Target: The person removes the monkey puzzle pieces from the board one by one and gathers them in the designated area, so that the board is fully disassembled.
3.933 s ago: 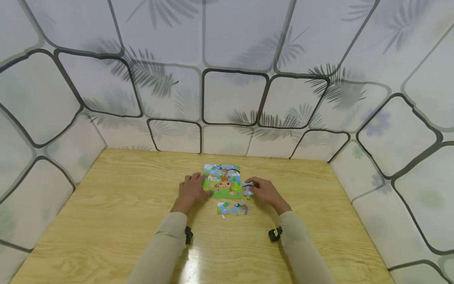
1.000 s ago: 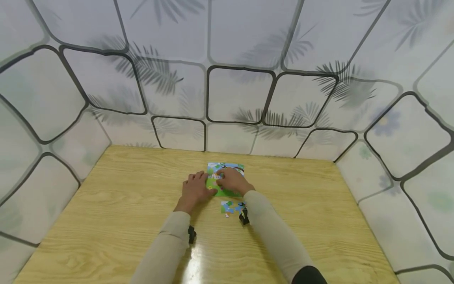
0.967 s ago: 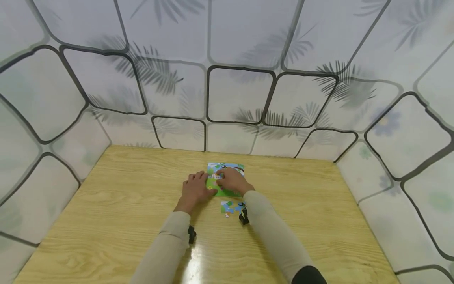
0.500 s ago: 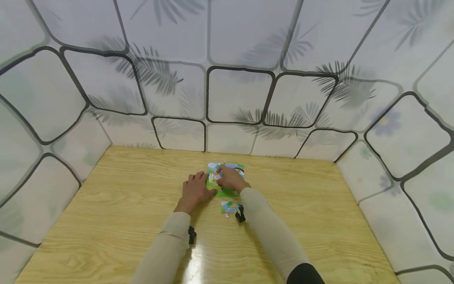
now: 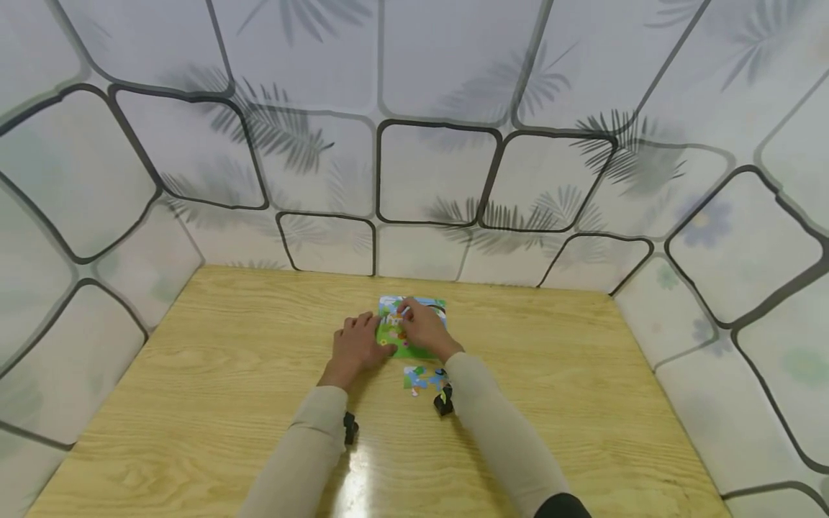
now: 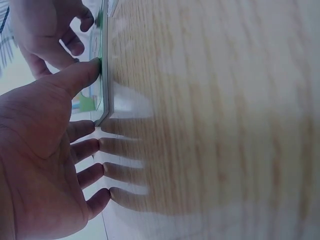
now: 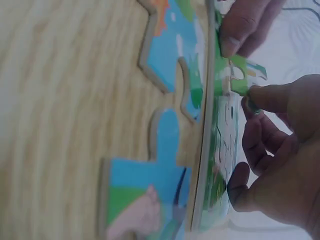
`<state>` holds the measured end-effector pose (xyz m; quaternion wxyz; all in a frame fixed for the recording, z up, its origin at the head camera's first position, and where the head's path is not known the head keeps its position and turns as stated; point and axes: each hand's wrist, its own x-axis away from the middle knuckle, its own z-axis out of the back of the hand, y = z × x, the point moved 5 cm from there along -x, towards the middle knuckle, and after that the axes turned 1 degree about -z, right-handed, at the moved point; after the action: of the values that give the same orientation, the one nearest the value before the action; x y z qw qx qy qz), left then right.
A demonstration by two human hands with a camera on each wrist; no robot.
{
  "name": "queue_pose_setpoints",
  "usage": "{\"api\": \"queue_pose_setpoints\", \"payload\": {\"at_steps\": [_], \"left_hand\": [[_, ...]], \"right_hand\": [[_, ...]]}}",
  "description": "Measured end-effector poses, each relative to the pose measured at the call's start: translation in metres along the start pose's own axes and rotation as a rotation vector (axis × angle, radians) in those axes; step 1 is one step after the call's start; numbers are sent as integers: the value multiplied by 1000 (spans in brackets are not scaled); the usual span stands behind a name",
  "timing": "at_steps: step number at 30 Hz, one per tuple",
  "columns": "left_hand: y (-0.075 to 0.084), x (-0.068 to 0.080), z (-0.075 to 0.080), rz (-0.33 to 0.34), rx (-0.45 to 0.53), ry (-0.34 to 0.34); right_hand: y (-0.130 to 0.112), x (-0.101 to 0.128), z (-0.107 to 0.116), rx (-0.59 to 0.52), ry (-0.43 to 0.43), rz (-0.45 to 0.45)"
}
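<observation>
A puzzle board (image 5: 409, 352) with a picture of a monkey, grass and sky lies flat on the table. My left hand (image 5: 358, 344) rests at its left side; in the left wrist view the thumb presses on the board's edge and the fingertips touch the table. Over the board is my right hand (image 5: 424, 332). In the right wrist view its thumb and forefinger pinch a small green puzzle piece (image 7: 239, 86), which stands tilted up from the board. Loose blue puzzle pieces (image 5: 414, 379) lie just in front of the board. Much of the picture is hidden under the right hand.
The wood-grain table (image 5: 259, 374) is bounded by patterned cloth walls (image 5: 427, 173) at the back and both sides. A dark wrist device (image 5: 443, 401) on the right arm hangs close to the loose pieces.
Since the earliest frame, my right hand has moved left from a piece beside the board to over the board; that piece is gone from the table. Lately its fingers shift slightly; my left hand stays.
</observation>
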<state>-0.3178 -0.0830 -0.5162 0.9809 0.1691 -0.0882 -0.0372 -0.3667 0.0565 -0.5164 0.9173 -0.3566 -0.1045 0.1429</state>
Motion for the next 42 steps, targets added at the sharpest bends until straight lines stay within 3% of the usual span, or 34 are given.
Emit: {"api": "queue_pose_setpoints", "payload": {"at_steps": [14,23,42], "left_hand": [[0,0,0,-9,7,-8],[1,1,0,-20,22,-11],[0,0,-1,-25,28,4]], "right_hand": [[19,22,21,-111,12,-37],[21,44,30,-18,-17,28],[20,88,24,-63,-228,131]]}}
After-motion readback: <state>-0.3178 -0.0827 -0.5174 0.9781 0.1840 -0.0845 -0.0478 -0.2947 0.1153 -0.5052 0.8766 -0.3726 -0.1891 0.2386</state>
